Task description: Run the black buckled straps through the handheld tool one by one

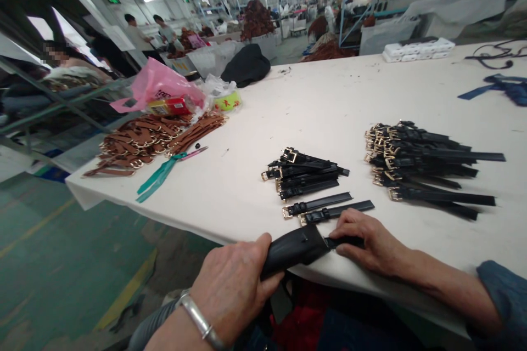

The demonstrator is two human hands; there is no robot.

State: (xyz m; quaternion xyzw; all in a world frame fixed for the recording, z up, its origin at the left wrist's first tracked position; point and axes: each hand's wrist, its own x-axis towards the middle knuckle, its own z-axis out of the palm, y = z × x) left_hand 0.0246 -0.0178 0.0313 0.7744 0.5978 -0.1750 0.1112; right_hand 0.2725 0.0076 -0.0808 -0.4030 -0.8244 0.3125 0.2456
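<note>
My left hand (236,277) is wrapped round a broad, smooth black object (297,243) with a flat right end; its exact kind I cannot make out. Pinched between the fingers of my right hand (368,241) is a short black strap (348,241), its left end meeting the black object at the table's front edge. Just beyond my hands lie two separate black buckle straps (325,202) with gold buckles. Behind these is a small pile of similar straps (308,173), buckles to the left.
A larger pile of black buckle straps (415,159) lies to the right on the white table (263,120). At the left are brown straps (140,142), teal-handled scissors (177,158) and a pink plastic bag (164,85). A black cap (246,64) rests behind; people stand farther back.
</note>
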